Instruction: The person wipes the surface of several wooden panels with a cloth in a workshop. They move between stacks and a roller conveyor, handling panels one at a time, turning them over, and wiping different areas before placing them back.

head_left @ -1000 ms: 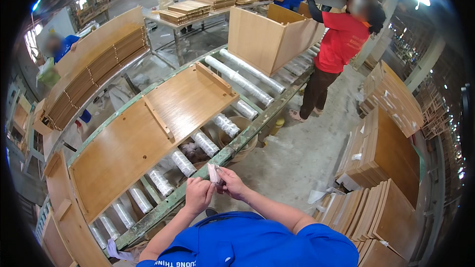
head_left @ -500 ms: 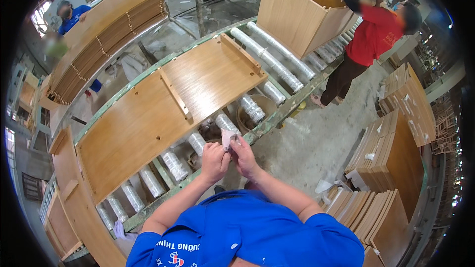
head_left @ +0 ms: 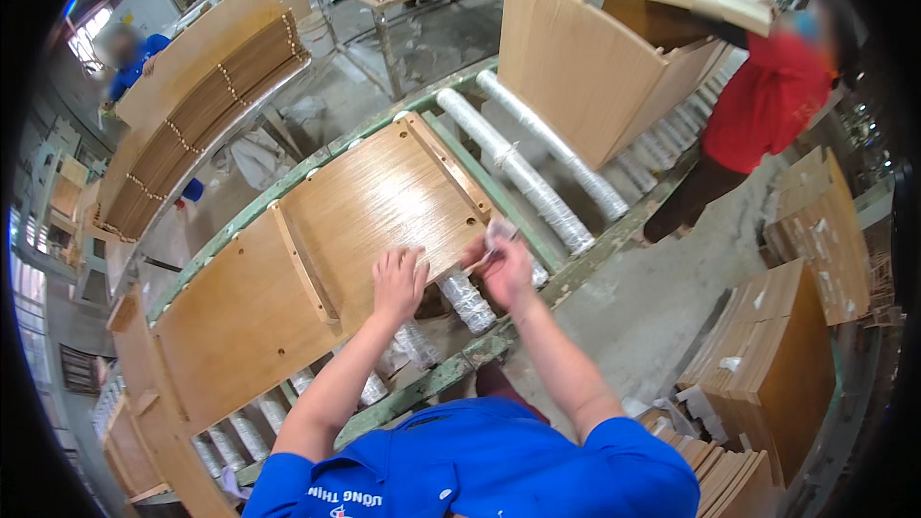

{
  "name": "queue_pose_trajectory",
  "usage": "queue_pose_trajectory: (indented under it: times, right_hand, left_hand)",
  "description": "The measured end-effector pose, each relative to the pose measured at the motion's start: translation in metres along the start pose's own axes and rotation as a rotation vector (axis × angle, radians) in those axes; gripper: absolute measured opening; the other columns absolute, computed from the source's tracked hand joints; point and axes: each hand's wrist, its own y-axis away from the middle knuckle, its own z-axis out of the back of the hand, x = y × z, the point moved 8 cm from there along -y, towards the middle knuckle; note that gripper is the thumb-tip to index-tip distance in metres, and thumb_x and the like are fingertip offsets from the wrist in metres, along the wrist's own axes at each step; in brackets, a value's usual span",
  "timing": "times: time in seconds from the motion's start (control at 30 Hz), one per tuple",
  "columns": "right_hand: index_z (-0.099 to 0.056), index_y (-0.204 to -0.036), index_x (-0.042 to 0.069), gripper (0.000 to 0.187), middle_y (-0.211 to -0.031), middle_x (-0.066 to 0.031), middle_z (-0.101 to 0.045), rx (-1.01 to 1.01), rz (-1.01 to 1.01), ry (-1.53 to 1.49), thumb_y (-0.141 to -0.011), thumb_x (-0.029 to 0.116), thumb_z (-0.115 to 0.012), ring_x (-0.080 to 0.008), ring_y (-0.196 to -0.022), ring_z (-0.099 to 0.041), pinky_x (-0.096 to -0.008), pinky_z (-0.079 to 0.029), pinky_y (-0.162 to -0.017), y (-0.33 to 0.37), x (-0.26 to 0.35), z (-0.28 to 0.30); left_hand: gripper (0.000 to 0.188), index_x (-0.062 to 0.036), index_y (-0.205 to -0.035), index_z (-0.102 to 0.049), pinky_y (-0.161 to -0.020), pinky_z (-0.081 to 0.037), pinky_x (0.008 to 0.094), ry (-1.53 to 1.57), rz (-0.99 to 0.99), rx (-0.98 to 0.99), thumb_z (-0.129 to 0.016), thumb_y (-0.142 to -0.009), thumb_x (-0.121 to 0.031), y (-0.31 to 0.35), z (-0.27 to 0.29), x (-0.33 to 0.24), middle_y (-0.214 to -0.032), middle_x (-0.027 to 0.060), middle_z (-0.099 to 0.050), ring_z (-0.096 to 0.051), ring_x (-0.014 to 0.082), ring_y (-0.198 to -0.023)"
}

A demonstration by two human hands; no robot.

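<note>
Concrete floor [head_left: 614, 312] surrounds a roller conveyor whose worn green rail [head_left: 451, 364] passes just before the person. Two bare hands are out: the left hand [head_left: 398, 286], holding nothing, spreads its fingers over the near edge of one brown, glossy wood-grain panel [head_left: 225, 326]; whether it touches is unclear. The right hand [head_left: 508, 273], near the panel's right end, curls its fingers around one pale crumpled piece [head_left: 501, 230], partly hidden by them, paper or cloth, I cannot tell. The panel lies flat on the conveyor, bearing two straight wooden battens [head_left: 305, 264] and four visible dark round holes; the forearms block part of its near edge. Just beyond its right end, two long film-wrapped rollers [head_left: 513, 168] precede one open box-shaped cabinet carcass [head_left: 585, 67]. Three board stacks [head_left: 758, 355] stand at right. Farther off, one person in a red shirt [head_left: 772, 96] is beside the carcass, near a pale curved-looking board [head_left: 681, 0].
</note>
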Motion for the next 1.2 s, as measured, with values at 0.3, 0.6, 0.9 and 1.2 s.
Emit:
queue_pose_trajectory:
  times: [0.3, 0.6, 0.9, 1.2]
  right_hand:
    - [-0.045, -0.114, 0.011, 0.023, -0.072, -0.0090, -0.055, 0.051, -0.135, 0.223, -0.092, 0.013, -0.038, -0.0081, -0.045, -0.039, -0.0212, -0.026, -0.038, -0.173, 0.057, 0.022]
    - [-0.049, -0.106, 0.014, 0.024, -0.069, -0.0032, -0.053, 0.078, -0.070, 0.434, -0.092, 0.032, -0.052, -0.0065, -0.048, -0.042, -0.0203, -0.031, -0.041, -0.306, 0.012, 0.015]
    - [-0.050, -0.109, 0.007, 0.035, -0.088, -0.0217, -0.063, 0.048, 0.302, 1.297, -0.090, 0.036, -0.048, -0.0411, -0.086, -0.059, -0.0461, -0.046, -0.072, -0.354, -0.012, -0.029]
    - [-0.044, -0.097, 0.005, 0.031, -0.069, -0.0174, -0.063, 0.225, 0.459, 1.725, -0.090, 0.035, -0.047, -0.0382, -0.066, -0.062, -0.0503, -0.047, -0.059, -0.350, -0.005, -0.062]
  left_hand:
    - [0.037, -0.0112, -0.115, -0.055, -0.097, -0.030, 0.0466, -0.201, 0.227, 0.024, -0.055, -0.081, -0.025, -0.045, -0.081, 0.063, -0.116, 0.0090, -0.049, -0.040, 0.0305, -0.112]
    - [0.040, -0.0093, -0.116, -0.054, -0.098, -0.029, 0.0478, -0.231, 0.235, 0.118, -0.056, -0.079, -0.025, -0.054, -0.090, 0.068, -0.118, 0.0120, -0.048, -0.039, 0.0350, -0.112]
    - [0.042, -0.0111, -0.115, -0.056, -0.097, -0.029, 0.0485, -0.264, 0.234, 0.125, -0.059, -0.076, -0.025, -0.052, -0.096, 0.074, -0.116, 0.0099, -0.048, -0.040, 0.0322, -0.112]
    - [0.043, -0.0112, -0.117, -0.054, -0.098, -0.028, 0.0487, -0.243, 0.248, 0.144, -0.058, -0.076, -0.024, -0.051, -0.097, 0.077, -0.117, 0.0105, -0.047, -0.039, 0.0327, -0.113]
